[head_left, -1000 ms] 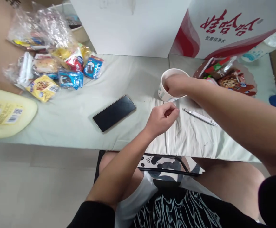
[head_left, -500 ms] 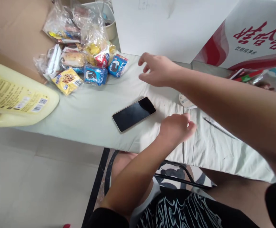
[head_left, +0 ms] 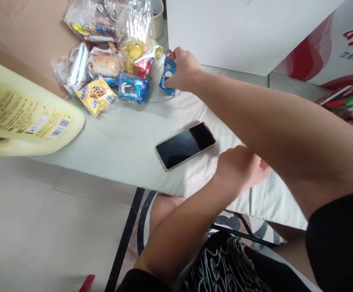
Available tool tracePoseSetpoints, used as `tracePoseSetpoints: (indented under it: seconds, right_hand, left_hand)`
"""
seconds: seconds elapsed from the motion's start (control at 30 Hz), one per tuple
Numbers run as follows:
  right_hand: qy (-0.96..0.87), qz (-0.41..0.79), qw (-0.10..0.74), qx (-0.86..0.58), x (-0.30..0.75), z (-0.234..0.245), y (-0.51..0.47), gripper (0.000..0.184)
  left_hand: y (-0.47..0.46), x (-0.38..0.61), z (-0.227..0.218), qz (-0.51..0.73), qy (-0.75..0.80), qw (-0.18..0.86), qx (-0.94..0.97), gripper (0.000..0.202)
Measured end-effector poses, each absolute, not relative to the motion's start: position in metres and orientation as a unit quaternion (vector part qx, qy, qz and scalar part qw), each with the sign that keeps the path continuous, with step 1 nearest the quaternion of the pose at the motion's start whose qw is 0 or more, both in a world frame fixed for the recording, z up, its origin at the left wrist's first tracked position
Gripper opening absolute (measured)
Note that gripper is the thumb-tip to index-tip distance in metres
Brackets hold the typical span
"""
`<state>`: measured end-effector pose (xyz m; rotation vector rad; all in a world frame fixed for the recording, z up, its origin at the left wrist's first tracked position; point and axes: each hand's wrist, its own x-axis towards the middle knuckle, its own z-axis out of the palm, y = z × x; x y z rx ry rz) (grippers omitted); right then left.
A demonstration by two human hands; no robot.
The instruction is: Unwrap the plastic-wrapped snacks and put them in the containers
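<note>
My right hand (head_left: 186,72) grips a small blue snack packet (head_left: 168,74) at the back of the cloth-covered table, thumb on its near side and fingers at its far edge. The palm hides part of the wrapper. Nearer my body, my left hand (head_left: 240,168) is curled over the table with its back toward me; the right forearm crosses in front of some of its fingers. Between the two hands lies a black-screened phone (head_left: 185,146), which neither touches. Left of the held packet sit another blue snack packet (head_left: 134,88) and a yellow cookie packet (head_left: 95,96).
More wrapped snacks (head_left: 105,65) are heaped at the back left, with a pale tub (head_left: 158,20) behind. A large yellow jug (head_left: 27,109) lies at the left. A white box (head_left: 219,32) and a red-and-white carton (head_left: 319,48) stand along the back.
My right hand has moved left and closed on the blue packet, which now stands tilted. The left hand has shifted right, under the right forearm. The view has shifted slightly.
</note>
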<state>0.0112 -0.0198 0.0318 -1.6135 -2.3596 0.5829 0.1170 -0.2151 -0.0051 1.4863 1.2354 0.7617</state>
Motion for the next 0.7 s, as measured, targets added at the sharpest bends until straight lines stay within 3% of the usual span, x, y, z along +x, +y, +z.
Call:
tracePoseSetpoints:
  seconds: [0.07,0.1,0.17,0.23,0.33,0.43,0.57,0.7]
  right_hand:
    - [-0.817,0.194,0.136,-0.526,0.045,0.049,-0.042,0.051]
    - [-0.823,0.191,0.166,-0.508,0.067,0.058,-0.056,0.040]
    - [-0.844,0.256,0.268,-0.387,0.119,0.075,-0.091,0.042]
    - [-0.828,0.245,0.339,-0.373,0.176,0.085,-0.133,0.045]
    - [-0.780,0.094,0.429,-0.445,0.255,0.074,-0.196,0.045]
    - [-0.773,-0.005,0.468,-0.429,0.309,0.030,-0.246,0.063]
    - [-0.827,0.029,0.399,-0.395,0.339,-0.026,-0.280,0.047]
    - [-0.845,0.114,0.352,-0.386,0.353,-0.029,-0.285,0.037]
  left_hand:
    - [-0.216,0.112,0.004,0.276,0.532,0.487,0.635,0.021]
    - [-0.216,0.111,0.008,0.270,0.534,0.481,0.640,0.019]
    - [-0.217,0.110,0.012,0.286,0.528,0.487,0.634,0.018]
    - [-0.217,0.113,0.013,0.307,0.509,0.518,0.614,0.023]
    - [-0.217,0.124,0.008,0.310,0.430,0.660,0.532,0.020]
    - [-0.222,0.142,0.002,0.298,0.291,0.832,0.365,0.028]
    - [-0.227,0.164,-0.009,0.341,0.221,0.869,0.281,0.039]
    - [-0.224,0.170,-0.019,0.334,0.307,0.821,0.346,0.031]
